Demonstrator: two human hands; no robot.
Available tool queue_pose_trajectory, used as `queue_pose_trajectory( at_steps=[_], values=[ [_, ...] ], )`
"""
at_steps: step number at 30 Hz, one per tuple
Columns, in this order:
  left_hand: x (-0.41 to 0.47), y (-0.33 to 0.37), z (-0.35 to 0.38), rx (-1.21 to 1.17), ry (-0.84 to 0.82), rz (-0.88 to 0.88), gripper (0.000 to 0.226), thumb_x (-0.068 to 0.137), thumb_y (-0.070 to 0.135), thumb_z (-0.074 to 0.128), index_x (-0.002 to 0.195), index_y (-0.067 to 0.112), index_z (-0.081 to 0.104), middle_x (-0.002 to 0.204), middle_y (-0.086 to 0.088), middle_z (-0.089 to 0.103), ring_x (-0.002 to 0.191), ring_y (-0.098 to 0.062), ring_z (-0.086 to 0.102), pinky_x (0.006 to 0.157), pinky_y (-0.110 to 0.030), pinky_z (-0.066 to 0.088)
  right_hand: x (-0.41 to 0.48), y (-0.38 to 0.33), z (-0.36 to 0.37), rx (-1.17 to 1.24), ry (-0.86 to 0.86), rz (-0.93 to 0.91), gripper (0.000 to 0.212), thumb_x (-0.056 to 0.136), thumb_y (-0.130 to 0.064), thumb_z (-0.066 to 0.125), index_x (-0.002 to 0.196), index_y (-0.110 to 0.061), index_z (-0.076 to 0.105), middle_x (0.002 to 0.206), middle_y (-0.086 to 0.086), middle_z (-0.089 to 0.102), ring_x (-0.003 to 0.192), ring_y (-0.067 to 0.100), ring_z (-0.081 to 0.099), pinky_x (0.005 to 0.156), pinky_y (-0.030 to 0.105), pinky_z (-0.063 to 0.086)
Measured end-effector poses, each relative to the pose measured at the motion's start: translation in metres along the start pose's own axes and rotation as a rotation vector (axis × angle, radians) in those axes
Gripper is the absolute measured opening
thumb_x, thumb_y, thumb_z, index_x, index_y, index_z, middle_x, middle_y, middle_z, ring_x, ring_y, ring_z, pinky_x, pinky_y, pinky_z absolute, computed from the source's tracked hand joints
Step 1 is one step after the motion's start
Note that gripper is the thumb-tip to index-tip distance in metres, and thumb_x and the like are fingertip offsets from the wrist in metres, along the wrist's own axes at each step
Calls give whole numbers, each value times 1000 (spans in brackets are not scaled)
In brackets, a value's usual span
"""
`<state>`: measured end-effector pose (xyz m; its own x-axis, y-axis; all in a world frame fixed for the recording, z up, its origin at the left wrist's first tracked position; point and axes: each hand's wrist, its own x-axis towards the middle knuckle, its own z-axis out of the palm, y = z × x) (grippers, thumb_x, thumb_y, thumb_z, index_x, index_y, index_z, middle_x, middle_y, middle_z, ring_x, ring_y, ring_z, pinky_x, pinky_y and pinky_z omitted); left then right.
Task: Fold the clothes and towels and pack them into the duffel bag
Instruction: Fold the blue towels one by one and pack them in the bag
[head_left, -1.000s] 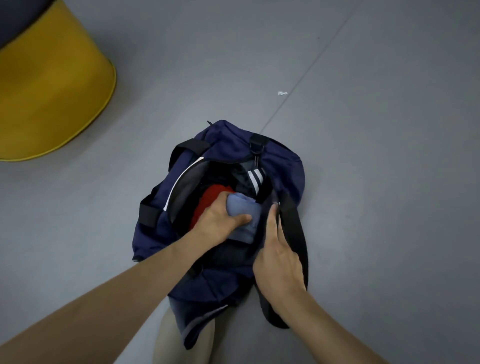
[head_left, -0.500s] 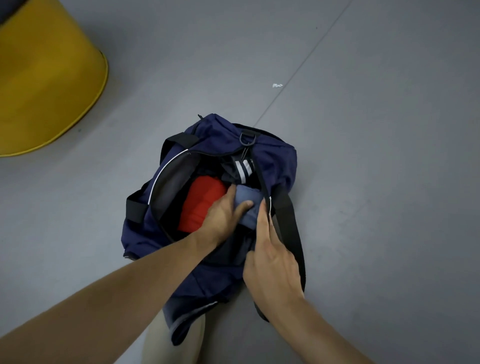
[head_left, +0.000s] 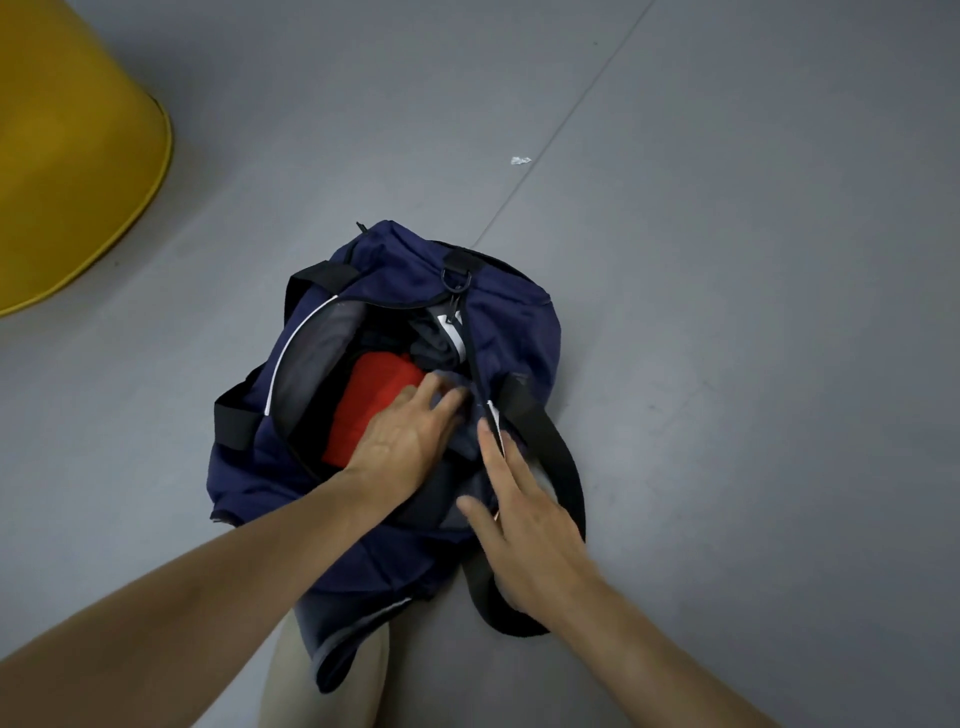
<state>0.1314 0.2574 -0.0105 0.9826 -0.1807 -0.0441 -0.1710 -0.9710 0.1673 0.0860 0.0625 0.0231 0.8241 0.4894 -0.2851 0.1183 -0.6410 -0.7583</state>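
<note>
A navy duffel bag (head_left: 514, 317) lies open on the grey floor, its black strap (head_left: 550, 441) trailing down the right side. Inside it a red folded cloth (head_left: 369, 405) lies at the left, and a dark garment with white stripes (head_left: 441, 338) sits at the far end. My left hand (head_left: 402, 436) reaches into the opening and presses with spread fingers on a grey-blue cloth (head_left: 462, 441), which is mostly tucked under the bag's right flap. My right hand (head_left: 519, 509) lies flat, fingers straight, on the bag's right edge along the zipper.
A large yellow round tub (head_left: 67, 156) stands at the upper left. A small white scrap (head_left: 519, 160) lies on the floor beyond the bag. A floor seam runs diagonally from the bag to the upper right. My beige trouser leg (head_left: 291, 675) shows below the bag.
My left hand let go of the grey-blue cloth it gripped and now presses it flat, deeper into the bag. My right hand slid down along the bag's edge and spread out.
</note>
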Motion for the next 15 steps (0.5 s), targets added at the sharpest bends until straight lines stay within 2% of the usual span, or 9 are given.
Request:
queue_pose_trajectory(
  at_steps=[2, 4, 6, 8, 10, 12, 14, 15],
  values=[
    [9, -1, -2, -18, -34, -24, 31, 101, 27, 54, 130, 16, 56, 123, -9, 51, 92, -32, 59, 63, -45, 54, -4, 6, -19, 0, -72, -9, 68, 101, -58, 36, 147, -60, -13, 166, -16, 9, 141, 14, 38, 108, 34, 41],
    [11, 0, -9, -87, -24, -56, 26, 101, 23, 54, 125, 15, 61, 121, -7, 55, 95, -33, 61, 73, -45, 54, -15, 15, -49, -52, -135, -37, 63, 100, -61, 34, 144, -66, -11, 162, -23, 18, 137, 12, 43, 111, 35, 39],
    [7, 2, -25, -192, 113, -173, 25, 101, 18, 52, 123, 16, 63, 118, -4, 61, 98, -30, 64, 78, -41, 53, -34, 33, -86, -181, -201, -70, 62, 98, -66, 31, 142, -69, -13, 160, -28, 18, 137, 7, 42, 113, 30, 35],
    [0, 10, -45, -275, 243, -228, 27, 103, 27, 47, 127, 25, 58, 119, 5, 61, 101, -19, 62, 80, -35, 50, -62, 56, -126, -272, -218, -38, 64, 95, -72, 27, 141, -67, -17, 161, -30, 9, 145, -2, 24, 119, 24, 23],
    [-2, 37, -71, -342, 216, -103, 39, 100, 49, 45, 136, 34, 49, 126, 15, 54, 104, -5, 55, 84, -25, 44, -98, 82, -166, -304, -155, 7, 64, 91, -78, 20, 142, -66, -17, 155, -41, -2, 143, -16, 7, 121, 22, 16],
    [2, 84, -92, -364, 49, 125, 63, 94, 68, 45, 150, 40, 34, 141, 26, 40, 121, 6, 41, 102, -14, 30, -136, 105, -196, -314, -65, 69, 66, 88, -83, 16, 144, -65, -14, 148, -51, -6, 139, -23, 3, 121, 23, 18],
    [11, 143, -99, -341, -112, 359, 81, 88, 80, 44, 156, 45, 16, 147, 40, 19, 133, 18, 18, 109, -4, 4, -180, 127, -215, -297, 51, 165, 67, 88, -83, 19, 146, -64, -11, 151, -46, 1, 144, -11, 16, 118, 25, 22],
    [18, 176, -98, -359, -217, 426, 86, 85, 84, 44, 156, 51, 7, 150, 43, 10, 136, 20, 11, 111, -5, 2, -203, 138, -221, -279, 108, 220, 67, 90, -80, 21, 146, -64, -11, 154, -40, 4, 146, -3, 23, 117, 25, 25]
  ],
)
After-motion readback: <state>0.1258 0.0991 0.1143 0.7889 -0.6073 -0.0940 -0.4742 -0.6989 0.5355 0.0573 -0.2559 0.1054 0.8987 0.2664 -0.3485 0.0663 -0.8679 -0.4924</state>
